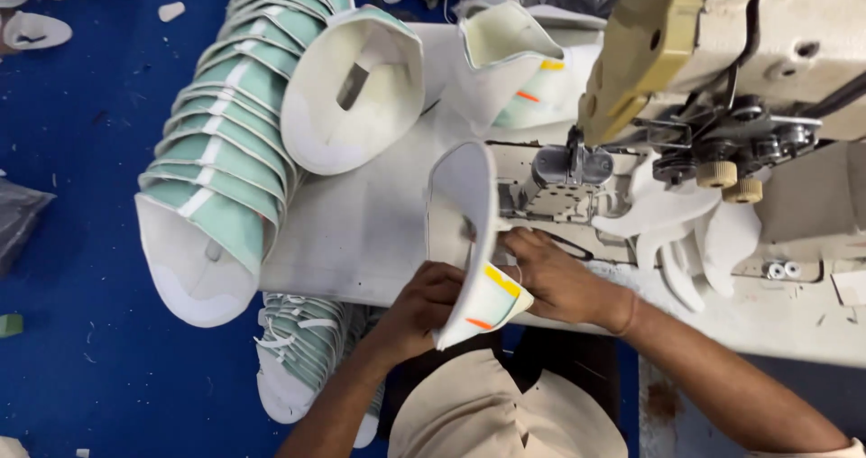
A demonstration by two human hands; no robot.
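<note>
Sewing machine [722, 52], beige and bulky, fills the far right of the white worktable [361, 224], its needle assembly [568, 165] standing just beyond the hands. At the left edge of the table a long nested stack of mint-green and white shoe uppers [225, 142] curves from far to near, with a second, smaller stack [298, 350] hanging below the near edge over the blue floor [81, 242]. Between machine and stack, near the table's front edge, stands one white shoe upper [465, 242], curled on edge, with yellow, orange and green marks at its near end. The left hand [419, 305] cups this upper from below, fingers curled shut around its lower edge. The right hand [559, 282] presses against the upper's right side, fingers bent and pinching the material beside the yellow mark.
</note>
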